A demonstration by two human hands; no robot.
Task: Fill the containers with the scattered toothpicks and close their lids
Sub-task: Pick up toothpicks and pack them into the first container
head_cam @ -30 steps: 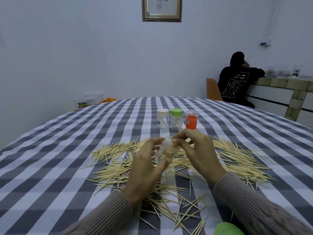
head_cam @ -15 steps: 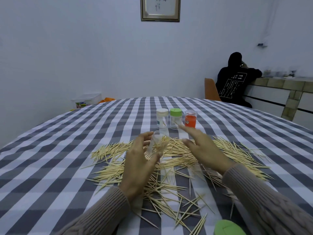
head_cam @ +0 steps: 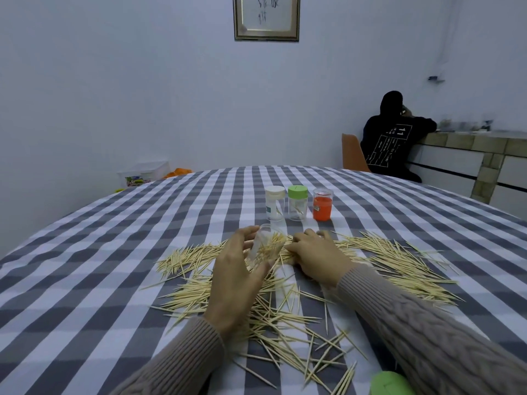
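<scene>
Right hand (head_cam: 319, 256) dropped from mid-air onto scattered toothpicks (head_cam: 399, 269), fingers curled into pile; whether pinching any, cannot tell. Left hand (head_cam: 235, 276) grips clear open container (head_cam: 265, 249), tilted, partly filled, above checked tablecloth (head_cam: 114, 252). Green lid (head_cam: 390, 384) near front edge

Grey-and-white checked tablecloth (head_cam: 142, 266) right across the round table, and pale straw-yellow wooden toothpicks (head_cam: 399, 260) strewn all over it, with more showing through the clear plastic jar (head_cam: 263, 248) in the left hand (head_cam: 233, 283). At the back, three small jars in a row: a clear one with a cream-white lid (head_cam: 275, 203), a clear one with a bright green lid (head_cam: 297, 202), and a vivid orange-red one (head_cam: 322, 204) with a clear top. Taupe ribbed and cable-knit sleeves (head_cam: 427, 334), a loose green lid (head_cam: 390, 383) at the near edge, and a gold-framed picture (head_cam: 266, 17) on the pale blue-white wall.
</scene>
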